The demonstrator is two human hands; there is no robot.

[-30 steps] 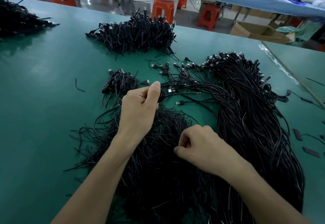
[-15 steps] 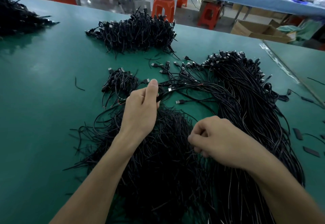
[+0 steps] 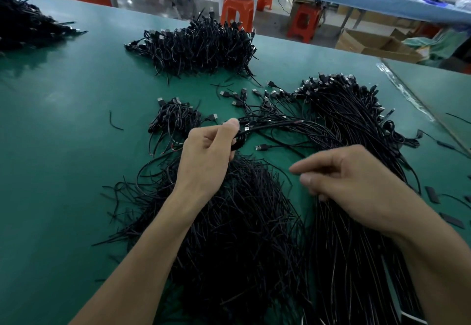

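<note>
Black cable point(image 3: 239, 141), one piece, partly wound into a small coil. Location: above the green table point(image 3: 63, 151), at the far edge of the loose heap point(image 3: 242, 228), in our left hand point(image 3: 206, 157). Grip: thumb on top, fingers curled beneath, pinching the loops together. We judge the pinch is there so that the turns do not spring apart while the rest is wound on.

Right hand point(image 3: 356, 188): raised over the long bundle point(image 3: 362, 126), fingers loosely curled, forefinger stretched toward the left. Blur hides whether it has a strand, so we cannot tell. We take it to be placed there to feed the free length.

Orientation: the coil stands roughly on edge, hanging below the thumb. The unwound part leaves it to the right and slightly away from us. Its long axis lies across the table toward the long bundle, where we lose it among other strands. Which end carries its plug we cannot say.

Nearby: small pile of wound cables point(image 3: 175, 119) just left of the left hand, probably finished ones set within reach; larger pile point(image 3: 201, 47) farther back.
</note>
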